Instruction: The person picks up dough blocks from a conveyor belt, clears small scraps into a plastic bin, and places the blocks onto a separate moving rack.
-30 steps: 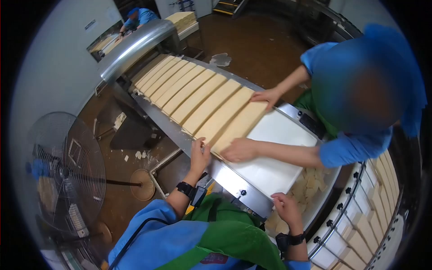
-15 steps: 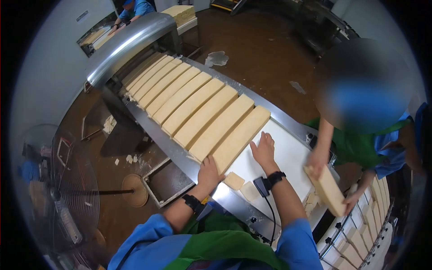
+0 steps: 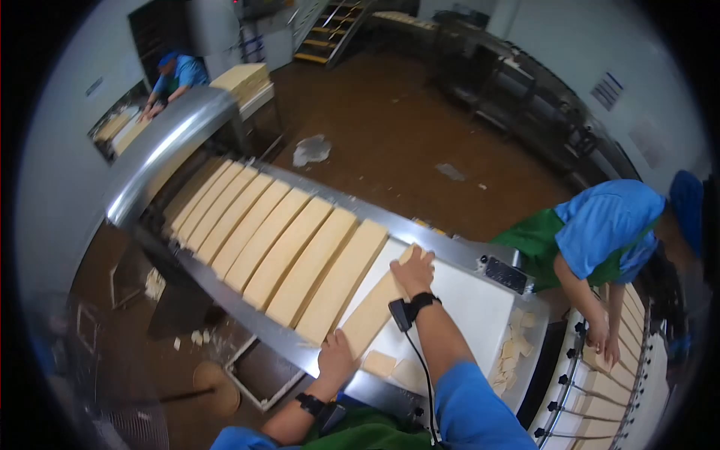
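A row of long pale-yellow slabs (image 3: 281, 244) lies across a white conveyor belt (image 3: 465, 307). The end slab (image 3: 373, 311) stands a little apart from the row, with my two hands at its ends. My left hand (image 3: 337, 358) grips its near end, fingers on the top edge. Around the far end is my right hand (image 3: 415, 271), its fingers bent over the slab. Both wrists wear black straps. Two thin flat pieces (image 3: 379, 364) rest on the belt near my left hand.
At the right, a co-worker (image 3: 600, 232) bends over a curved rack (image 3: 600, 390) of slabs. Thin scraps (image 3: 514, 349) lie at the belt's right end. A metal hood (image 3: 169, 142) arches over the far end. Another person (image 3: 180, 75) stands at the back left.
My right hand has moved onto the far end of the end slab, which now sits apart from the row. The co-worker's slab has gone from their hands, now over the rack. The view has shifted.
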Demonstrator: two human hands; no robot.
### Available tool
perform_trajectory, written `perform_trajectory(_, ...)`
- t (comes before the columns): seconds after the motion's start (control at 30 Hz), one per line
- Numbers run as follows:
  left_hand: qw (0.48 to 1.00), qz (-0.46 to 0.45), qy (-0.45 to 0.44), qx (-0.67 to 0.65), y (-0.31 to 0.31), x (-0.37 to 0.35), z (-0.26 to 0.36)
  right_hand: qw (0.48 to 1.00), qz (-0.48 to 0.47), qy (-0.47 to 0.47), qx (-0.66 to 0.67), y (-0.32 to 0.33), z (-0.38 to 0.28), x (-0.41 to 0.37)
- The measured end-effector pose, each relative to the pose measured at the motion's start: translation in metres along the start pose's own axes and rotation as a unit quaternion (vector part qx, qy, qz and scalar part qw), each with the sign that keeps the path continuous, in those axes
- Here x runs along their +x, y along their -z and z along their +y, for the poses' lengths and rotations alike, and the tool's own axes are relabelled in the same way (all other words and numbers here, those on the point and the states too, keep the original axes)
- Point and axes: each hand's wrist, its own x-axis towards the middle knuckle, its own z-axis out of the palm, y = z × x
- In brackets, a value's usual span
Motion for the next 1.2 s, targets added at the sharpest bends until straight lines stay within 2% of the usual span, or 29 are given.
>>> perform_trajectory(0.03,1.0,0.007,-0.019,0.001,0.001,0.002,0.006,0.999,-0.005,-0.031,0.025,0.013,0.012,-0.006)
perform_trajectory(0.1,0.996,-0.072,-0.043,-0.033,0.008,0.003,0.017,0.994,0.042,-0.088,0.049,0.033,0.053,-0.019)
perform_trajectory(0.17,0.98,-0.157,-0.084,-0.092,0.018,0.006,0.039,0.988,0.091,-0.126,0.014,0.034,0.123,-0.013)
perform_trajectory(0.2,0.964,-0.165,-0.156,-0.138,0.011,0.006,0.043,0.981,0.096,-0.165,0.039,0.051,0.144,-0.023)
perform_trajectory(0.23,0.962,-0.169,-0.167,-0.132,0.017,0.003,0.059,0.971,0.1,-0.206,0.063,0.068,0.161,-0.038)
perform_trajectory(0.3,0.955,-0.238,-0.151,-0.092,0.024,-0.006,0.097,0.962,0.123,-0.217,0.111,0.095,0.19,-0.064)
perform_trajectory(0.37,0.949,-0.237,-0.193,-0.072,0.0,-0.006,0.121,0.944,0.155,-0.245,0.156,0.104,0.236,-0.081)
perform_trajectory(0.43,0.972,-0.142,-0.167,-0.085,-0.017,-0.013,0.149,0.94,0.203,-0.238,0.136,0.076,0.306,-0.083)
perform_trajectory(0.5,0.955,-0.043,-0.263,-0.132,-0.036,-0.018,0.163,0.915,0.306,-0.241,0.106,0.062,0.361,-0.105)
perform_trajectory(0.57,0.934,-0.036,-0.311,-0.171,-0.037,-0.034,0.198,0.856,0.38,-0.264,0.232,0.103,0.373,-0.17)
perform_trajectory(0.63,0.911,-0.047,-0.357,-0.202,-0.034,-0.062,0.243,0.811,0.431,-0.281,0.279,0.149,0.395,-0.236)
perform_trajectory(0.77,0.839,-0.095,-0.486,-0.225,-0.041,-0.128,0.326,0.755,0.484,-0.368,0.247,0.201,0.482,-0.339)
perform_trajectory(0.83,0.812,-0.101,-0.532,-0.218,-0.047,-0.156,0.354,0.72,0.457,-0.456,0.253,0.219,0.524,-0.382)
perform_trajectory(0.87,0.784,-0.162,-0.557,-0.224,-0.047,-0.169,0.367,0.715,0.461,-0.46,0.255,0.226,0.546,-0.4)
perform_trajectory(0.9,0.752,-0.221,-0.577,-0.228,-0.049,-0.181,0.38,0.741,0.389,-0.507,0.206,0.23,0.568,-0.416)
perform_trajectory(0.93,0.726,-0.212,-0.614,-0.225,-0.053,-0.193,0.39,0.76,0.311,-0.548,0.156,0.233,0.589,-0.428)
perform_trajectory(0.97,0.724,-0.212,-0.618,-0.221,-0.056,-0.201,0.398,0.758,0.314,-0.549,0.16,0.234,0.611,-0.436)
perform_trajectory(1.03,0.647,-0.355,-0.633,-0.233,-0.063,-0.215,0.415,0.816,0.222,-0.532,0.038,0.234,0.654,-0.441)
perform_trajectory(1.2,0.653,-0.369,-0.624,-0.219,-0.083,-0.239,0.442,0.815,0.202,-0.542,0.03,0.245,0.718,-0.435)
